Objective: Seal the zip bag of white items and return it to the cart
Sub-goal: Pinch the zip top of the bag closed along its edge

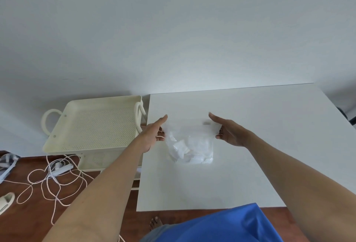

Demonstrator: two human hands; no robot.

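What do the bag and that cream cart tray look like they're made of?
The zip bag looks like thin clear plastic: glossy, crinkled, white contents showing through. The cart tray seems painted sheet metal, matte cream, punched with fine holes; moulded plastic can't be ruled out.

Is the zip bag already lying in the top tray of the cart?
No, the zip bag is over the white table, held at its top corners by both hands, and the cart tray holds nothing.
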